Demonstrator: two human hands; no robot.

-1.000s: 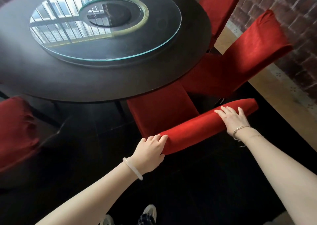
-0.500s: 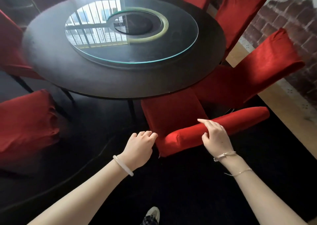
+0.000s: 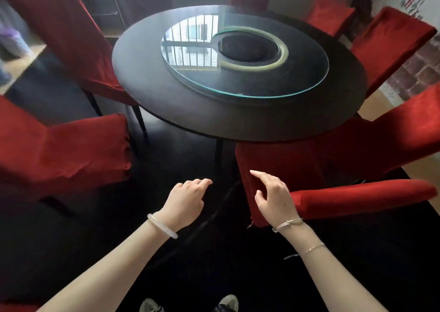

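A chair in a red cloth cover [image 3: 357,196] stands pushed under the near right side of a round dark table [image 3: 152,78]; its backrest top runs to the right. My right hand [image 3: 273,196] hovers over the backrest's left end with fingers loosely spread, holding nothing. My left hand [image 3: 185,200] hangs in the air to the left of the chair, fingers relaxed and slightly curled, over the dark floor. Both wrists wear bracelets.
A glass turntable [image 3: 297,83] lies on the table. More red-covered chairs ring it: one at the near left [image 3: 64,147], one behind it [image 3: 62,33], others at the right [image 3: 392,38] and far side. A brick wall [image 3: 419,73] is at the right. My shoes [image 3: 228,303] show below.
Both hands have let go of the chair's backrest and drawn back to the left. The view has swung left and up, showing more of the left chairs.
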